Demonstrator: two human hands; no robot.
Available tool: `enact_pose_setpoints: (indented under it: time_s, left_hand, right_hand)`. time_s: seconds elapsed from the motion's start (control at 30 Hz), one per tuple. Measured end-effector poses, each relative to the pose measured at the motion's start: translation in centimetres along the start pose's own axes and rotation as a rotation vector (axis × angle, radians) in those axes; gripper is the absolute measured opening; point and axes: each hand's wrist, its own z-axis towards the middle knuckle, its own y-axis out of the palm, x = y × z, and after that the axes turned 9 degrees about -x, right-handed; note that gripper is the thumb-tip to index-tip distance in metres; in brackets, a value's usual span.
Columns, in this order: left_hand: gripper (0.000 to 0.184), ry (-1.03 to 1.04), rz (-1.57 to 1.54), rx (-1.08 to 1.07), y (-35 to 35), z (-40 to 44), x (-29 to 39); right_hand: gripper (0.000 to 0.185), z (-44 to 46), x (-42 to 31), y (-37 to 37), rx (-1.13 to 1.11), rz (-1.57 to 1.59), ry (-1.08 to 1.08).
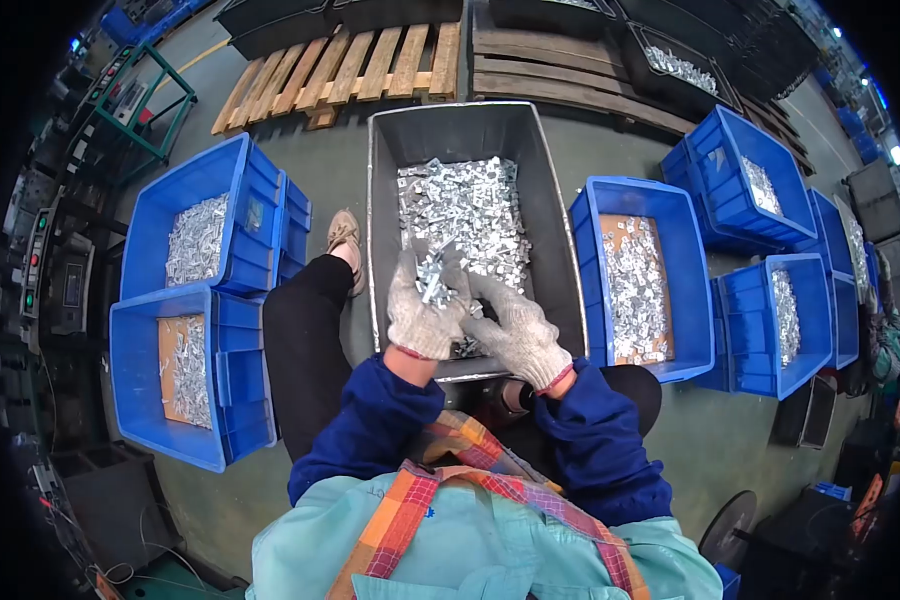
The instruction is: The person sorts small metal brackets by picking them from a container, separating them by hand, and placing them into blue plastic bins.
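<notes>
A dark grey bin point(555, 215) with a pale rim stands in front of me, partly filled with small shiny metal parts point(470, 205). Over its near end, my left hand point(420, 312), in a whitish knitted glove, is curled around a small bunch of metal parts point(434, 282). My right hand point(522, 332), gloved the same way, is just to the right, its fingers reaching toward the left hand. Its fingertips are partly hidden, and I cannot make out whether they hold a part.
Blue crates point(240, 352) with metal parts stand at the left. More blue crates point(695, 300) stand at the right. Wooden pallets point(350, 72) lie beyond the bin. A green-framed stand point(160, 110) is at the upper left. Part of another person point(888, 340) shows at the right edge.
</notes>
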Motion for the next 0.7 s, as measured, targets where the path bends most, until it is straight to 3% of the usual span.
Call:
enact_pose_setpoints:
  time_s: [0.2, 0.4, 0.43, 0.5, 0.57, 0.7]
  left_hand:
    - [0.025, 0.047, -0.02, -0.109, 0.5, -1.0, 0.2]
    - [0.026, -0.139, 0.078, -0.03, 1.9, -1.9, 1.9]
    - [0.028, -0.192, 0.149, -0.006, 2.4, -2.4, 2.1]
    - [0.032, -0.284, 0.205, 0.091, 2.5, -3.4, 2.2]
    - [0.038, -0.376, 0.228, 0.063, 1.2, -3.6, 2.5]
    - [0.049, -0.456, 0.346, 0.017, 1.6, -4.1, 1.8]
  right_hand:
    - [0.05, 0.3, 0.0, 0.3, -0.052, 0.346, 0.199]
    - [0.04, 0.7, 1.4, -1.0, 0.087, 0.9, 0.17]
    - [0.04, 0.6, 1.5, -1.5, 0.136, 0.65, 0.019]
    - [0.041, 0.5, 0.8, -2.2, 0.149, 0.483, -0.072]
    - [0.041, 0.6, -0.1, -2.7, 0.074, 0.655, 0.038]
    - [0.042, 1.0, 0.8, -2.4, -0.058, 0.454, -0.018]
